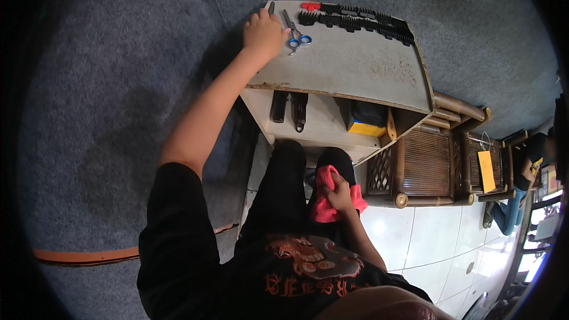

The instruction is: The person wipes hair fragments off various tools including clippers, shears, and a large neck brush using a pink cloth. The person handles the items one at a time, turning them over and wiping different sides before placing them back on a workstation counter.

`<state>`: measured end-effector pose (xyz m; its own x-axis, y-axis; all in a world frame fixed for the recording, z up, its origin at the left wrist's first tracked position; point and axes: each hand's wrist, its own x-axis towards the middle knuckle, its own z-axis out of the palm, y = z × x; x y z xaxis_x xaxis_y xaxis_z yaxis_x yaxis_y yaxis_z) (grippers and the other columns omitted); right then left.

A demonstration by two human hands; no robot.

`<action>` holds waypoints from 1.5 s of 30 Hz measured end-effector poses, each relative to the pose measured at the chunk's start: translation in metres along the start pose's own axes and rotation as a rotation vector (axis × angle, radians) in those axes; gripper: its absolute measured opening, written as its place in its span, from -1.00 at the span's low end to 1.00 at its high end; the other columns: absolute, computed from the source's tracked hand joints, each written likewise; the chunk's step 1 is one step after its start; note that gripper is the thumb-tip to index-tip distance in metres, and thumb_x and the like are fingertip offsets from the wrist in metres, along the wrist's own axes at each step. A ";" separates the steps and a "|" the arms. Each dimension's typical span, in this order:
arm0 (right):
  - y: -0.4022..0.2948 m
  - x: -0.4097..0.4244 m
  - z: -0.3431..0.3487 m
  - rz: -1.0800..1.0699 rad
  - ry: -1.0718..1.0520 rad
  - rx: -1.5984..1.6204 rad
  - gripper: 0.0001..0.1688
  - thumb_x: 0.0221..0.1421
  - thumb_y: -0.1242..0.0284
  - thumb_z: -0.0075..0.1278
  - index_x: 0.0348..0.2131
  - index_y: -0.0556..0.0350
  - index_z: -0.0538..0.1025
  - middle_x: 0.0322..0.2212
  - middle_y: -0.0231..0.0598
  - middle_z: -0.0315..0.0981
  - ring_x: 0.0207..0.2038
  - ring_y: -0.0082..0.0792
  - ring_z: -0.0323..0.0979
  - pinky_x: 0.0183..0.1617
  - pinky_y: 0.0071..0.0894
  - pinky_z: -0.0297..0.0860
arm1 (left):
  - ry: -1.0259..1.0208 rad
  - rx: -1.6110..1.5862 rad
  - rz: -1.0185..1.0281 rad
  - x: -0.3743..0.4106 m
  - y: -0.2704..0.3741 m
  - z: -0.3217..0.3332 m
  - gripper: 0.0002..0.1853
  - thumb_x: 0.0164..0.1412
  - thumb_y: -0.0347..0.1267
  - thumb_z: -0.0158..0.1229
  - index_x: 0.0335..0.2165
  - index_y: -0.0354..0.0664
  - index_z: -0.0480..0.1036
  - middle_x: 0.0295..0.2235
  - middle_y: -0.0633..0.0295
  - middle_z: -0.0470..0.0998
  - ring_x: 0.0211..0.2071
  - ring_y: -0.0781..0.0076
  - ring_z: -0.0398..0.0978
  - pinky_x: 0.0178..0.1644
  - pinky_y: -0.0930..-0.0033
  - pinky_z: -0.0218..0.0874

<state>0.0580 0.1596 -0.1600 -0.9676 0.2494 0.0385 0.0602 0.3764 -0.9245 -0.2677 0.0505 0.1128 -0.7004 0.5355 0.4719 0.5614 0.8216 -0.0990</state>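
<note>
My left hand [262,35] rests at the far left corner of the cabinet top [342,66], fingers curled down. A dark, narrow tip [271,7] pokes out beyond its fingers; the rest is hidden, so I cannot tell whether the hand grips it. Right beside the thumb lies a pair of hairdressing scissors [291,31] with blue finger rings. Two rows of clipper guard combs [351,23], mostly black with a red one [310,6], line the back edge. Over my lap, my right hand [339,193] clutches a red cloth [324,209].
On the shelf below are a black hair clipper [300,113], another dark device [279,106], a black-and-yellow box [366,120] and a wooden-handled item [391,124]. Bamboo chairs [426,164] stand to the right, one with a yellow tag [486,171]. A person [511,204] sits beyond.
</note>
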 end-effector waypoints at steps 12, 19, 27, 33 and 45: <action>0.004 0.001 0.003 -0.046 0.024 0.024 -0.55 -0.28 0.55 0.02 -0.24 0.27 0.44 -0.34 0.11 0.42 -0.20 0.05 0.40 -0.12 -0.23 0.32 | -0.039 -0.278 0.106 -0.035 0.033 -0.016 -0.58 0.08 -0.15 0.08 -0.16 -0.21 0.37 -0.21 -0.07 0.35 -0.11 0.02 0.32 -0.09 0.10 0.24; -0.001 0.001 0.001 -0.036 0.021 -0.005 -0.60 -0.28 0.56 0.01 -0.29 0.25 0.45 -0.37 0.10 0.41 -0.23 0.04 0.40 -0.15 -0.23 0.32 | 0.003 -0.263 0.107 -0.038 0.027 -0.014 -0.73 0.03 -0.28 0.11 -0.32 -0.22 0.38 -0.34 -0.12 0.40 -0.23 -0.06 0.38 -0.18 0.08 0.25; 0.002 0.002 0.002 -0.041 0.017 0.024 -0.54 -0.29 0.55 0.00 -0.23 0.24 0.46 -0.29 0.12 0.43 -0.16 0.06 0.39 -0.07 -0.23 0.30 | -0.141 -0.441 0.021 -0.028 0.013 -0.008 -0.81 -0.04 -0.38 0.10 -0.48 -0.32 0.34 -0.52 -0.06 0.44 -0.44 0.03 0.44 -0.31 0.15 0.27; 0.002 0.000 0.001 -0.029 0.015 0.026 -0.53 -0.28 0.55 0.01 -0.22 0.24 0.45 -0.28 0.12 0.43 -0.15 0.04 0.39 -0.06 -0.23 0.30 | -0.082 -0.506 -0.050 -0.025 0.008 -0.011 -0.72 -0.07 -0.36 0.13 -0.37 -0.28 0.31 -0.45 -0.10 0.43 -0.33 0.04 0.43 -0.22 0.19 0.26; 0.001 0.001 0.002 -0.047 0.039 0.005 -0.57 -0.29 0.55 0.02 -0.27 0.23 0.45 -0.35 0.06 0.42 -0.20 0.01 0.40 -0.11 -0.24 0.31 | -0.192 -0.279 -0.250 0.031 -0.011 0.017 -0.47 0.05 -0.26 0.06 -0.06 -0.41 0.26 -0.12 -0.27 0.27 -0.14 -0.10 0.41 -0.10 0.10 0.33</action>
<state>0.0564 0.1584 -0.1622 -0.9592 0.2661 0.0961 0.0139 0.3837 -0.9233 -0.3032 0.0617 0.1140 -0.8851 0.3745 0.2764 0.4427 0.8607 0.2514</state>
